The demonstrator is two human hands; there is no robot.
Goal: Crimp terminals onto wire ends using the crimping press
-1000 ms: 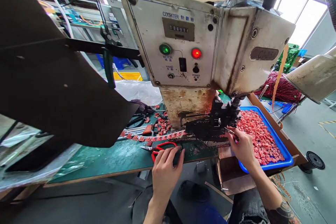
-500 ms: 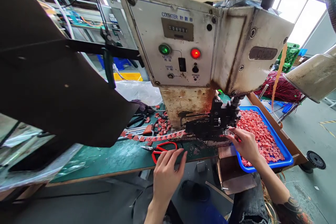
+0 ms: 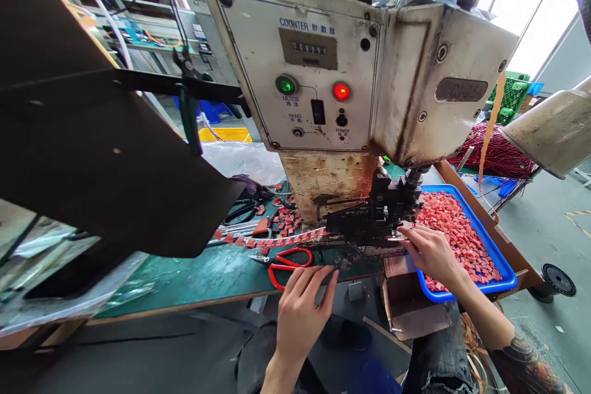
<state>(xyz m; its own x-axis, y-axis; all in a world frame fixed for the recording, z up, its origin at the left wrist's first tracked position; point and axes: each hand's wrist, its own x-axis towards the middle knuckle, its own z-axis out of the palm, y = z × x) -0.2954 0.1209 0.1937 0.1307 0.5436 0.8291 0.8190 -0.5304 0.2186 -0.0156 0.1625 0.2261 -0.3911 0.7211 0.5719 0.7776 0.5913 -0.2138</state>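
My right hand [image 3: 429, 252] reaches to the black press head [image 3: 385, 212] of a worn white machine [image 3: 300, 74], its thumb and fingertips pinched together at the right side of the tooling. Whatever lies between those fingertips is too small to make out. A strip of small red pieces [image 3: 281, 239] enters the tooling from the left. Close to the bench's front edge, my left hand [image 3: 302, 308] hovers with its fingers extended and thumb apart, holding nothing. Just beyond it lie red-handled snips [image 3: 289, 261], with the blades pointing left.
A blue tray [image 3: 506, 277] heaped with small red pieces [image 3: 457, 240] stands right of the machine, beside an open cardboard box [image 3: 415, 320]. Loose red pieces and tools lie on the green bench [image 3: 194, 280]. A dark panel [image 3: 92, 135] juts in from the left.
My left hand has shifted slightly right and down. My right hand stays at the tooling, its fingertips a little changed in position. The view has shifted slightly.
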